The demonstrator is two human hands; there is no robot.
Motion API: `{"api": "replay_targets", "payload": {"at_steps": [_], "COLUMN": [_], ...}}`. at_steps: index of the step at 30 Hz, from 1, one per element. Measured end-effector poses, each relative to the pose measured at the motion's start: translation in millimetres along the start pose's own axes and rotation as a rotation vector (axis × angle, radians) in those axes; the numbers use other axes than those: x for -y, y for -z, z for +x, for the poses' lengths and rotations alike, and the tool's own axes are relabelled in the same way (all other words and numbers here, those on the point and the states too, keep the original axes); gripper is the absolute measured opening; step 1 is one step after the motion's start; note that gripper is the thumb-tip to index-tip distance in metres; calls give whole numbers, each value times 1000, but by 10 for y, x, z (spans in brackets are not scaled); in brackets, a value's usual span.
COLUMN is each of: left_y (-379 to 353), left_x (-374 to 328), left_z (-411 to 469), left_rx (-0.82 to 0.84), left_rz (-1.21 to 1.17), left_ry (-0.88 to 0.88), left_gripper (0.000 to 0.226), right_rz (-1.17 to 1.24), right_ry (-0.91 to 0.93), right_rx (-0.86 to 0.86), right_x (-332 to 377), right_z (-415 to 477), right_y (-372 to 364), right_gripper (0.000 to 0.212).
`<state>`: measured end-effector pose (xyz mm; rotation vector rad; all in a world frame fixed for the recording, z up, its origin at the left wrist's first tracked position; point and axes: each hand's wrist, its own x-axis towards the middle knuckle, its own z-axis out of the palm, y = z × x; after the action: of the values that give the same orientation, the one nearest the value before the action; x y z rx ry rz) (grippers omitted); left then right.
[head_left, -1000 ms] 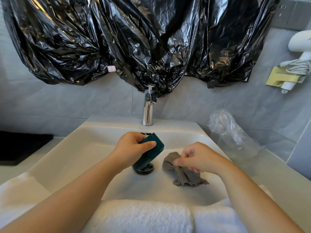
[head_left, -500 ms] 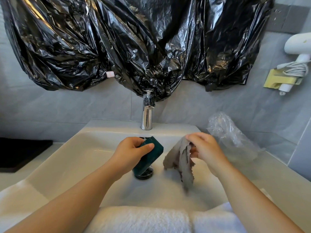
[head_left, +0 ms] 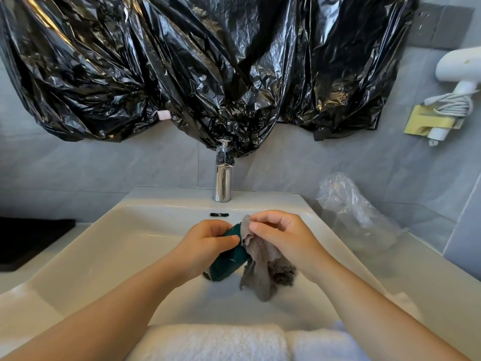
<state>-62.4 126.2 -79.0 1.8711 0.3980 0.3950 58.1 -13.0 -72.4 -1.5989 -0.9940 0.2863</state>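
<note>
While the left hand [head_left: 205,243] has its fingers and thumb wrapped around a dark green block [head_left: 229,259] held tilted over the white sink [head_left: 104,246], the right hand [head_left: 283,235] pinches a grey rag [head_left: 263,264] up against the block's upper end, rest of it dangling into the basin. Chrome tap [head_left: 222,183] sits behind, black plastic sheeting [head_left: 208,69] hangs above, white towel [head_left: 208,342] lies on the near edge.
</note>
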Motion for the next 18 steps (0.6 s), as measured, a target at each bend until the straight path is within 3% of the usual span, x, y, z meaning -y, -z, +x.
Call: {"api": "replay_targets", "payload": {"at_steps": [7, 14, 18], "left_y": [-33, -19, 0], "left_x": [-7, -21, -35], "left_z": [-25, -41, -29], "left_rx": [59, 93, 42], "left_rz": [103, 104, 72], "left_ry": [-7, -42, -53], "left_gripper": [17, 15, 14], "right_rz": [-167, -114, -103], "right_ry": [38, -139, -30], "right_rx": [-6, -154, -113], "right_x": [-51, -146, -95], "right_z": [19, 84, 17], "right_y": [-97, -31, -47], "right_gripper": [17, 23, 22]}}
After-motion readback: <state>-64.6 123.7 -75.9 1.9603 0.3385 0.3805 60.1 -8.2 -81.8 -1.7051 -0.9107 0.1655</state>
